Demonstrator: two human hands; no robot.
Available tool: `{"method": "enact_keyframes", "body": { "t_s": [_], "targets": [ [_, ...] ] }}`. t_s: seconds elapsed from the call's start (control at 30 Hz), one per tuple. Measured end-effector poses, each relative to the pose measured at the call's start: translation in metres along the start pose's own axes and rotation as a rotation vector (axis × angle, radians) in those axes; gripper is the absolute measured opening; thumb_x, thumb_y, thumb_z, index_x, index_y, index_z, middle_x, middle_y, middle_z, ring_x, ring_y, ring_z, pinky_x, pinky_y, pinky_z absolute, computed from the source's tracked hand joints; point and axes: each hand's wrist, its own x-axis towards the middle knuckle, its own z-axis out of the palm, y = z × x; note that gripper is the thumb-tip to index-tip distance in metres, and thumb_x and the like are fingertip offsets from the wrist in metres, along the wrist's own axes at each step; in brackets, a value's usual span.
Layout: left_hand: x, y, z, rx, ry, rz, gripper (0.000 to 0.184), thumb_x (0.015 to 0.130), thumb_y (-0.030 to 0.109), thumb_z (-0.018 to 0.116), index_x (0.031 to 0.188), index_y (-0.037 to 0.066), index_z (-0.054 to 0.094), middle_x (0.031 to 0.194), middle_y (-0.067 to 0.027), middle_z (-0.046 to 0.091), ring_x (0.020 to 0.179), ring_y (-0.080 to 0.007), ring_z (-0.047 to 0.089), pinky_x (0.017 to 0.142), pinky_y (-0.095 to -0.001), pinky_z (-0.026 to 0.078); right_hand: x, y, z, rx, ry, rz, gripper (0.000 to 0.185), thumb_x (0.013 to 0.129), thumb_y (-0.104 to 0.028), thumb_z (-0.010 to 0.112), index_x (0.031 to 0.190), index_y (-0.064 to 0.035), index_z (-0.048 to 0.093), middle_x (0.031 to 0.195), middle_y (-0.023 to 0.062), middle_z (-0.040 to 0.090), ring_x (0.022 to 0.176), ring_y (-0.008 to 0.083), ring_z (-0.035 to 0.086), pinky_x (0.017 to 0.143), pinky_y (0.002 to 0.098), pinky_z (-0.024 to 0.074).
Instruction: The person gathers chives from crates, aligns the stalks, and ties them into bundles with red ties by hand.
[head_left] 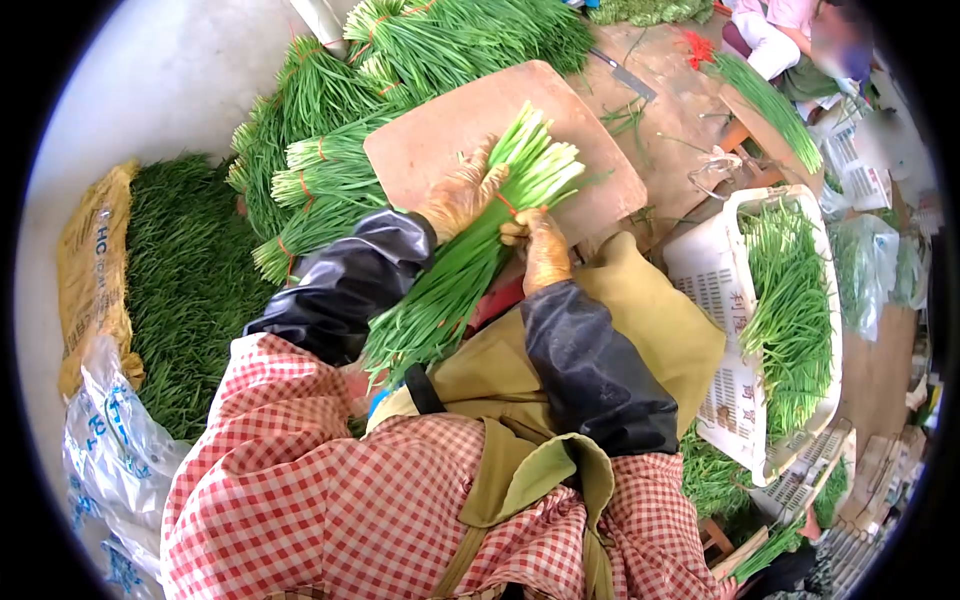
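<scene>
1. The bunch of long green stalks [450,275] lies slantwise between the person's two hands; its pale cut ends point up and away over the board [420,150], and its leafy tips hang down toward the lap.
2. The left hand [462,192], in a yellowish-brown covering, grasps the bunch from its left side, just below the pale ends.
3. The right hand [543,248], covered likewise, has its fingers curled in, pinching at the red band [507,205] on the bunch's near right side; whether they also clasp stalks cannot be told.
4. Dark, shiny sleeve covers [590,360] reach up both forearms over a red-and-white checked garment [400,500], and an olive apron [650,310] spreads across the lap.
5. Beyond the board and to its left, tied bundles [470,45] of similar stalks are piled up.
6. A knife [632,80] lies past the board's far right edge.
7. To the right, a white crate [700,275] stands tilted, holding loose greens [790,320].
8. At the far left, a yellow sack [95,270] edges a heap of dark green leaves [190,260], with a clear printed plastic bag [115,440] below.
9. Another person [770,40] sits at the upper right.
</scene>
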Motion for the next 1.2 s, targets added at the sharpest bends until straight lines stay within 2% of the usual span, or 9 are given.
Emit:
{"method": "enact_keyframes", "body": {
  "t_s": [0.07,0.27,0.53,0.6,0.7,0.87,0.93,1.0,1.2],
  "targets": [
    [-0.013,0.019,0.007,-0.170,-0.198,-0.143,0.058,0.100,0.034,0.048,0.149,0.009,0.029,0.139,-0.0179,0.048,0.131,-0.0237,0.042,0.106,-0.0307,0.032,-0.013,-0.006,-0.015,0.183,0.269,0.361,0.021,0.094,-0.028,0.050,0.082,-0.0103,0.054,0.073,0.0052,0.057,0.063,0.0179,0.056,0.069,0.0319,0.0494],
    [-0.006,-0.017,0.041,-0.324,-0.147,0.029,0.059,0.099,0.039,0.043,0.148,0.009,0.029,0.129,-0.0268,0.052,0.122,-0.0384,0.049,0.102,-0.0384,0.037,-0.010,0.000,-0.039,0.198,0.227,0.471,0.015,0.089,-0.028,0.045,0.079,-0.0183,0.051,0.070,0.0037,0.059,0.070,0.0195,0.058,0.070,0.0340,0.0402],
    [-0.003,0.007,-0.028,0.219,0.083,0.150,0.062,0.090,0.027,0.050,0.146,0.007,0.031,0.140,-0.0267,0.042,0.125,-0.0417,0.046,0.105,-0.0423,0.038,-0.001,-0.022,0.008,-0.346,0.062,-0.003,0.027,0.093,-0.026,0.051,0.087,-0.0010,0.059,0.073,0.0039,0.059,0.062,0.0159,0.061,0.060,0.0281,0.0484],
    [-0.021,0.062,-0.052,0.425,-0.300,-0.123,0.090,0.076,0.043,0.061,0.146,-0.001,0.027,0.150,-0.0261,0.027,0.140,-0.0418,0.023,0.115,-0.0472,0.022,0.011,-0.021,0.010,-0.730,-0.009,-0.302,0.029,0.093,-0.026,0.049,0.092,0.0009,0.060,0.073,0.0068,0.059,0.061,0.0166,0.060,0.060,0.0300,0.0469],
    [-0.039,0.083,-0.050,0.526,-0.360,-0.227,0.119,0.064,0.057,0.072,0.147,-0.005,0.015,0.154,-0.0256,0.017,0.143,-0.0422,0.016,0.116,-0.0507,0.015,0.021,-0.045,0.037,-0.596,-0.240,-0.096,0.032,0.092,-0.030,0.048,0.094,-0.0009,0.062,0.070,0.0114,0.061,0.062,0.0211,0.061,0.061,0.0356,0.0461],
    [-0.012,0.051,-0.002,0.860,-0.039,-0.215,0.070,0.083,0.037,0.057,0.139,-0.001,0.037,0.138,-0.0179,0.047,0.131,-0.0272,0.042,0.112,-0.0537,0.023,0.037,-0.050,0.068,-1.016,-0.307,-0.260,0.037,0.089,-0.032,0.054,0.105,-0.0005,0.064,0.078,0.0174,0.066,0.069,0.0243,0.066,0.066,0.0367,0.0497],
    [0.011,0.037,-0.017,0.750,-0.199,-0.236,0.061,0.081,0.038,0.059,0.129,0.002,0.047,0.121,-0.0160,0.061,0.118,-0.0256,0.056,0.109,-0.0501,0.030,0.005,-0.055,0.060,-0.771,-0.251,-0.126,0.027,0.093,-0.024,0.057,0.100,0.0024,0.061,0.071,-0.0005,0.055,0.058,0.0094,0.050,0.056,0.0249,0.0424],
    [0.019,0.043,-0.041,0.557,-0.194,-0.221,0.057,0.076,0.040,0.063,0.119,0.002,0.054,0.104,-0.0184,0.068,0.100,-0.0294,0.066,0.107,-0.0498,0.032,0.002,-0.024,0.041,-0.250,-0.276,-0.099,0.031,0.096,-0.027,0.052,0.110,-0.0007,0.061,0.071,-0.0011,0.055,0.057,0.0115,0.053,0.050,0.0253,0.0436],
    [-0.042,0.060,-0.048,0.587,0.022,-0.097,0.086,0.076,0.042,0.069,0.141,-0.003,0.033,0.141,-0.0220,0.043,0.136,-0.0421,0.032,0.113,-0.0475,0.024,0.011,-0.059,0.059,-0.055,-0.363,-0.018,0.020,0.099,-0.025,0.051,0.096,-0.0059,0.058,0.103,0.0068,0.069,0.064,0.0093,0.063,0.049,0.0217,0.0410]
  ]
}}
